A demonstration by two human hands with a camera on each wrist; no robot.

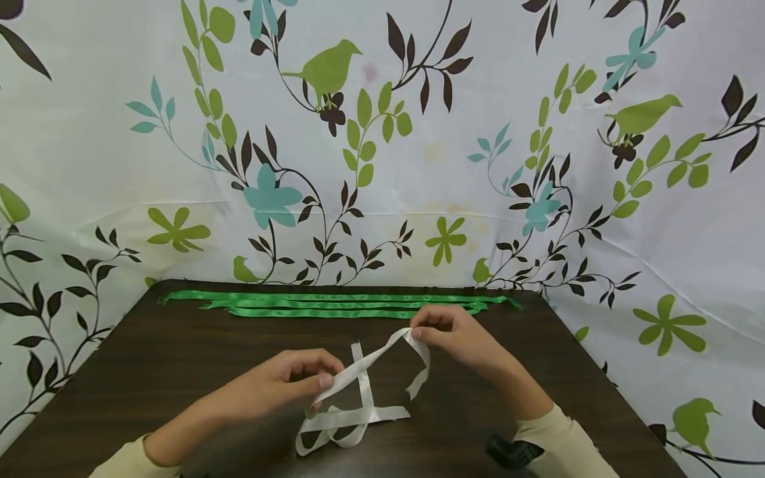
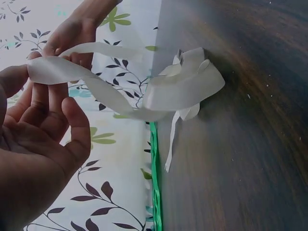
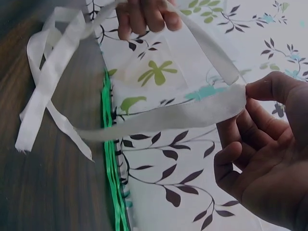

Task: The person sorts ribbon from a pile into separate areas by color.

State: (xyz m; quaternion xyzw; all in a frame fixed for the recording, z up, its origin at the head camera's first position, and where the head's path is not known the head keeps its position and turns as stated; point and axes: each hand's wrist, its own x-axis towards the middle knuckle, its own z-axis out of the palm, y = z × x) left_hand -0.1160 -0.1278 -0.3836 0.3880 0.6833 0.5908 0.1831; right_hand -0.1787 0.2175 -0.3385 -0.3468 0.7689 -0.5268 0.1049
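A white ribbon [image 1: 366, 366] lies in loops on the dark table, and part of it rises between both hands. My left hand [image 1: 281, 382] pinches the ribbon between thumb and fingers on the left side; the left wrist view shows the white band [image 2: 53, 71] at those fingertips. Farther back and to the right, my right hand [image 1: 457, 335] pinches another stretch, and a short length hangs down from it. In the right wrist view, that white band [image 3: 192, 113] runs from the thumb and fingers toward the table. One loose end rests flat on the tabletop.
Several green ribbons [image 1: 335, 299] lie side by side along the far edge of the brown table [image 1: 179, 358]. Behind it hangs a white curtain [image 1: 382, 245] printed with birds and leaves. A black object [image 1: 514, 453] sits by the right sleeve.
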